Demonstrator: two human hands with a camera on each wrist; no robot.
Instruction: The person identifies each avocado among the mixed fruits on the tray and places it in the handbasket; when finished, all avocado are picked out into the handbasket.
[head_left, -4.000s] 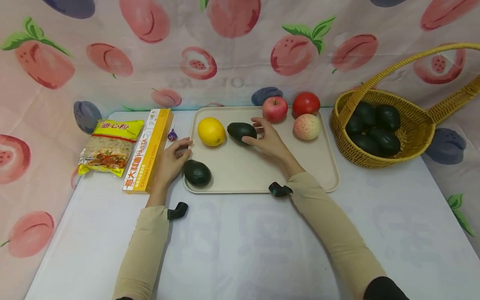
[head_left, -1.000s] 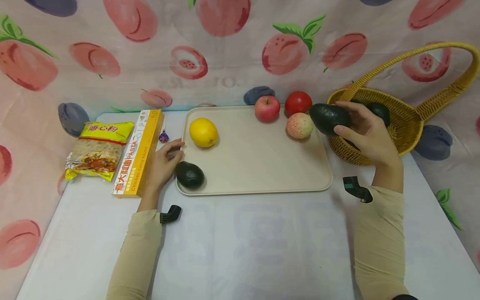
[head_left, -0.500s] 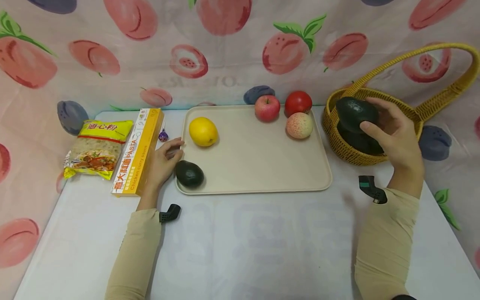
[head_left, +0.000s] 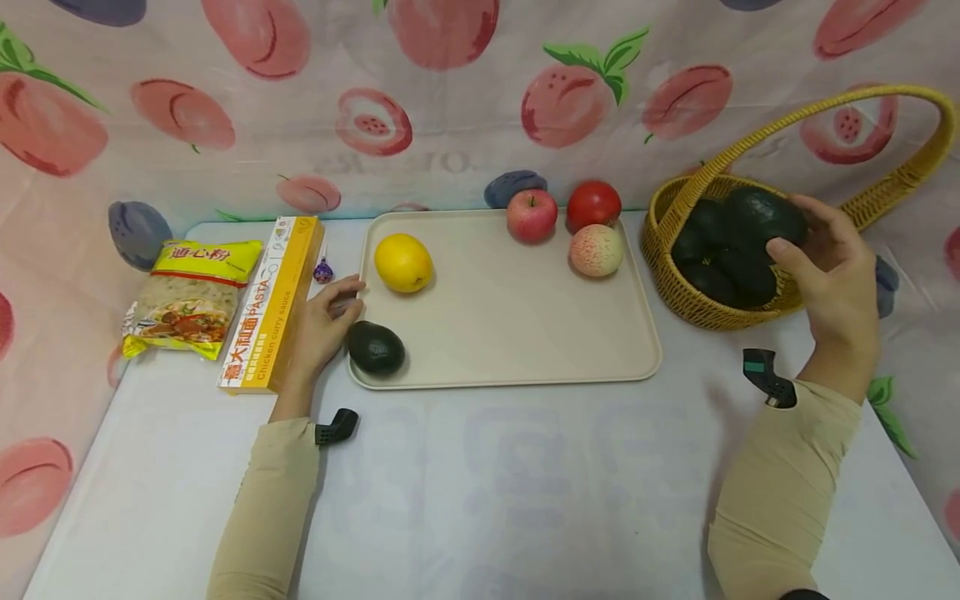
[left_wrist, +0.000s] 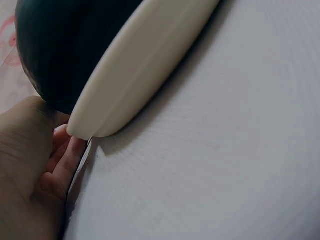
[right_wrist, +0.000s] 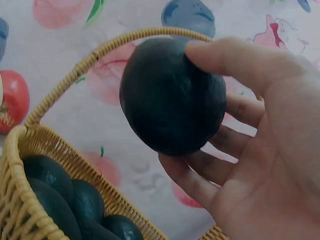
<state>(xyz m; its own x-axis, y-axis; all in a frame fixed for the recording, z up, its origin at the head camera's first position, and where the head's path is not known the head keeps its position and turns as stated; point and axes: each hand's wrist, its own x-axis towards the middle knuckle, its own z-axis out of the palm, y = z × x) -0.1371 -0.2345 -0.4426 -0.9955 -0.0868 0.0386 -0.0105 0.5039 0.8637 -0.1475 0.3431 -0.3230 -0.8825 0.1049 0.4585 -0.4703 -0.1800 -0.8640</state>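
My right hand (head_left: 836,275) grips a dark green avocado (head_left: 763,218) between thumb and fingers, over the wicker basket (head_left: 701,302). In the right wrist view the held avocado (right_wrist: 172,97) is raised above several other avocados (right_wrist: 87,200) in the basket. On the left, my left hand (head_left: 321,329) rests with loosely bent fingers against the left edge of the beige tray (head_left: 510,317). Beside its thumb another avocado (head_left: 376,348) lies on the tray's near left corner. The left wrist view shows the fingers (left_wrist: 65,160) by the tray's rim, partly hidden behind it.
A lemon (head_left: 403,262) sits at the tray's left; an apple (head_left: 532,215), a tomato (head_left: 593,206) and a peach (head_left: 596,250) cluster at its back right. Left of the tray lie a pasta box (head_left: 272,308), a pasta bag (head_left: 197,296) and a small purple lollipop (head_left: 322,270). The basket's tall handle (head_left: 810,104) arches upward.
My right hand has taken the avocado from the tray's middle and carried it right, over the basket. The left hand stays at the tray's edge. The view has shifted slightly.
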